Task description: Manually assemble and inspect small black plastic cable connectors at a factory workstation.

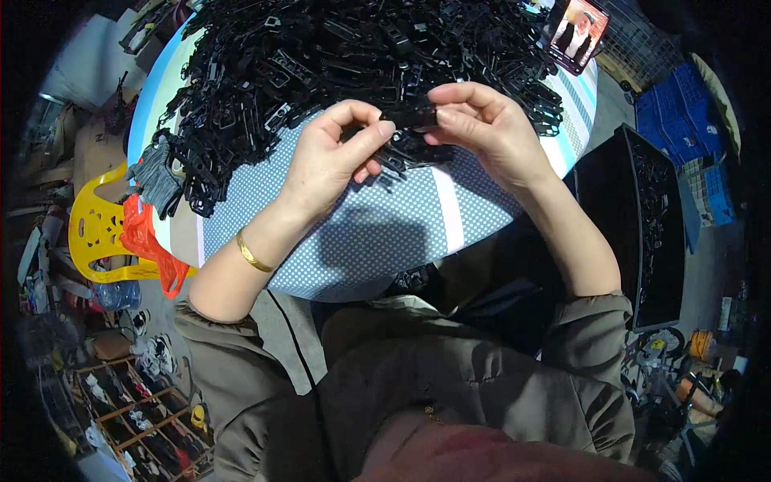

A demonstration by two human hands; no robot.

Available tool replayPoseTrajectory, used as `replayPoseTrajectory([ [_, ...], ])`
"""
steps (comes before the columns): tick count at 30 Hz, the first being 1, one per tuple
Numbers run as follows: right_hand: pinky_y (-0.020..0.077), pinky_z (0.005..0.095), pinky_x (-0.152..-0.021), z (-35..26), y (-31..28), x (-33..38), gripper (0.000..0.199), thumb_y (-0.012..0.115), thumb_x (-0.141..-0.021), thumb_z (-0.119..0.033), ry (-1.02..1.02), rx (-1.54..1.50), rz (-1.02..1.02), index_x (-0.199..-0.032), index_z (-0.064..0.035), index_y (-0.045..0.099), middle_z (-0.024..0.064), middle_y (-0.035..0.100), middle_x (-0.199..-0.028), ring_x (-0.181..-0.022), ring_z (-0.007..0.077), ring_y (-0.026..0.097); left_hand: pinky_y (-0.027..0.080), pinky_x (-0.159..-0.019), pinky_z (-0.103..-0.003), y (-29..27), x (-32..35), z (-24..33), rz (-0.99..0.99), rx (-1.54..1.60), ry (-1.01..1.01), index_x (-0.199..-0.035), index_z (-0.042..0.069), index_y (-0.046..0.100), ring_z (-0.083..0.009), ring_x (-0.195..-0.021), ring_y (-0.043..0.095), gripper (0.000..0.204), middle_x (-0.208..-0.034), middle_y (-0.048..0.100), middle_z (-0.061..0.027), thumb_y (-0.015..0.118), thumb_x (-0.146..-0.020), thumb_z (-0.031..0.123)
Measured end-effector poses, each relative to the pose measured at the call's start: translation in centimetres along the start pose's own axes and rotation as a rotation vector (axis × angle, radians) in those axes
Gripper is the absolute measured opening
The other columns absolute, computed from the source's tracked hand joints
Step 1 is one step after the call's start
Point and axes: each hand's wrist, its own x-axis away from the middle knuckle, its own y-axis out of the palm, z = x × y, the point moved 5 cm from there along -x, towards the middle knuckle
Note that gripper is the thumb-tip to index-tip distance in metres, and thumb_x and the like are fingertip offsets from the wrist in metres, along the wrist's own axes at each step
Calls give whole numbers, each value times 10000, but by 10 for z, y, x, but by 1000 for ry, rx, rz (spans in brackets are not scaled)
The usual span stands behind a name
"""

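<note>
My left hand (331,157) and my right hand (496,136) meet over the front of a heap of black plastic parts (337,60). Between them is a small dark piece (409,118), pinched at its left end by my left thumb and fingers and at its right end by my right thumb and forefinger. It looks like one of the black clip-like parts, but its exact shape blends into the heap behind. A cloth with small white dots and pale stripes covers the round table (297,233) below my hands.
A phone (577,36) stands at the table's far right. Grey cloth (163,173) lies at the left edge, near a red plastic bag (148,241) and a yellow chair (92,217). To my right is a large black bin (630,241) holding black parts; blue crates (683,112) stand beyond.
</note>
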Motion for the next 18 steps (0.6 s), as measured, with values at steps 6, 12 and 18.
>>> replayPoseTrajectory([
  [6, 544, 267, -718, 4, -5, -3, 262, 611, -824, -67, 74, -62, 34, -1072, 2, 559, 54, 608, -892, -804, 125, 618, 366, -401, -124, 4, 2, 5, -92, 37, -15, -890, 34, 557, -13, -479, 491, 109, -664, 530, 16, 610, -845, 118],
  [12, 515, 239, -737, -24, -3, 2, 255, 577, -808, -22, -228, 479, 185, -1062, -3, 566, 41, 588, -882, -770, 98, 586, 365, -405, -125, -1, 0, 9, -44, -15, 43, -925, 6, 589, -11, -483, 487, 153, -674, 547, 20, 614, -847, 135],
  [18, 489, 261, -657, -13, 41, 22, 211, 625, -750, -15, 89, 832, -603, -960, -18, 604, 36, 601, -760, -750, 127, 595, 393, -439, -144, -38, -17, -4, 121, 174, -83, -1040, -30, 582, -44, -506, 482, 261, -732, 568, -34, 561, -885, 179],
])
